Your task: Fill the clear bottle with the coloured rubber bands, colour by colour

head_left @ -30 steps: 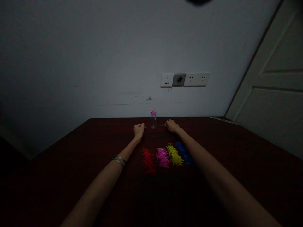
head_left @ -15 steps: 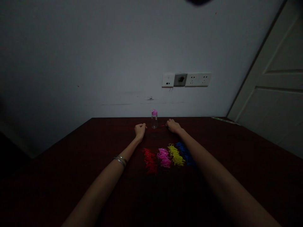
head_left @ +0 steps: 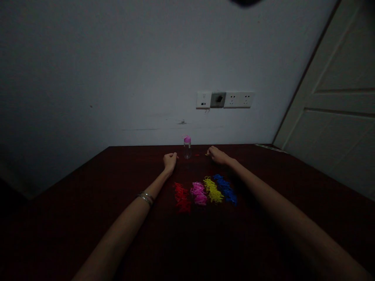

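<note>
My left hand [head_left: 170,160] rests on the table, curled closed just left of a small clear bottle [head_left: 187,151] with a pink cap. Whether anything is inside those fingers is hidden. To the right of the bottle, my right hand [head_left: 218,155] is closed in a pinch, with a small yellow rubber band [head_left: 206,154] at its fingertips. Between the bottle and that hand lies a small red band [head_left: 197,155]. Nearer to me are piles of thin bands in a row: red [head_left: 182,198], pink [head_left: 199,194], yellow [head_left: 213,190] and blue [head_left: 225,189].
The dark red table [head_left: 131,168] ends at a grey wall holding a row of sockets [head_left: 224,100]. A flat green-and-white strip [head_left: 271,148] lies along the back right edge, near a white door [head_left: 336,101].
My right hand has shifted slightly right relative to the bottle, and a yellow band now shows at its fingertips. The blue pile is uncovered by my forearm. The view has turned slightly right.
</note>
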A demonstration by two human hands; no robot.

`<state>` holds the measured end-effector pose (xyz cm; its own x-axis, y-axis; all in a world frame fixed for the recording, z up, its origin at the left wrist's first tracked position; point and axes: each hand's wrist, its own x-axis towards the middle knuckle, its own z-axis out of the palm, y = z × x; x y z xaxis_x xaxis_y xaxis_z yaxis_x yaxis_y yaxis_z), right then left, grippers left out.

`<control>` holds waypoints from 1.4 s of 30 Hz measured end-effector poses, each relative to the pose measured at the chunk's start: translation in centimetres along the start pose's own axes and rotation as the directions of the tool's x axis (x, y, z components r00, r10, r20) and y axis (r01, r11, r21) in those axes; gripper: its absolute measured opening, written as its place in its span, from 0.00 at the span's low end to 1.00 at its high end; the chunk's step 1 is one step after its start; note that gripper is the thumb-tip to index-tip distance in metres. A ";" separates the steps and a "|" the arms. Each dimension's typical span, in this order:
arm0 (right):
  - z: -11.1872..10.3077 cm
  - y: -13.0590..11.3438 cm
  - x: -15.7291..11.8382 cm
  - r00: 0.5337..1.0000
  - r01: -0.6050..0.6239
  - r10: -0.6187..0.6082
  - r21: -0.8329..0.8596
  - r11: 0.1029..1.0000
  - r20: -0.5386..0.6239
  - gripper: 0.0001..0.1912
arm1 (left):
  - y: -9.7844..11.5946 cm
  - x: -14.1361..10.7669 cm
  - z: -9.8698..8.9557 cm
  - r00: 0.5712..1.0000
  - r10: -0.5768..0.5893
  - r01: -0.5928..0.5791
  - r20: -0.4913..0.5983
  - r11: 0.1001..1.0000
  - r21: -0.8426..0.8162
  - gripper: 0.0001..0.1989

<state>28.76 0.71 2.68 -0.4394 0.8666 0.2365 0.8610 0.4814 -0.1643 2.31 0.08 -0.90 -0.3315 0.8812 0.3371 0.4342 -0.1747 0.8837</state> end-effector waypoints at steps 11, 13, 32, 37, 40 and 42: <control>-2.6 -5.3 -6.1 0.954 0.297 -0.301 0.120 0.947 0.013 0.07 | 0.5 -0.2 -0.1 1.000 0.002 -0.002 0.003 1.000 -0.009 0.15; -2.5 -5.9 -7.3 0.944 0.313 -0.324 0.141 0.939 0.061 0.07 | 0.4 -0.1 0.0 1.000 0.008 -0.008 0.003 1.000 -0.004 0.15; 0.4 7.7 -11.0 0.947 -0.191 0.278 0.413 0.890 -0.162 0.14 | 1.2 -1.0 0.2 0.959 0.264 -0.265 0.107 0.964 -0.001 0.16; 1.2 8.3 -11.6 0.924 -0.212 0.320 0.420 0.882 -0.207 0.15 | 2.2 -2.0 1.1 0.836 0.352 -0.444 0.421 0.885 0.142 0.13; 1.2 7.9 -11.6 0.926 -0.200 0.313 0.428 0.881 -0.212 0.14 | 3.6 -2.1 2.3 0.737 0.321 -0.516 0.595 0.835 0.190 0.12; 1.2 7.9 -11.6 0.925 -0.204 0.318 0.434 0.877 -0.207 0.14 | 5.0 -1.9 3.4 0.659 0.325 -0.585 0.678 0.788 0.190 0.12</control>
<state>40.31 -5.38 -2.49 -0.0795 0.9276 0.3651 0.7340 0.3023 -0.6081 7.98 -0.92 1.75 0.4904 0.8219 0.2897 0.6957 -0.5695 0.4379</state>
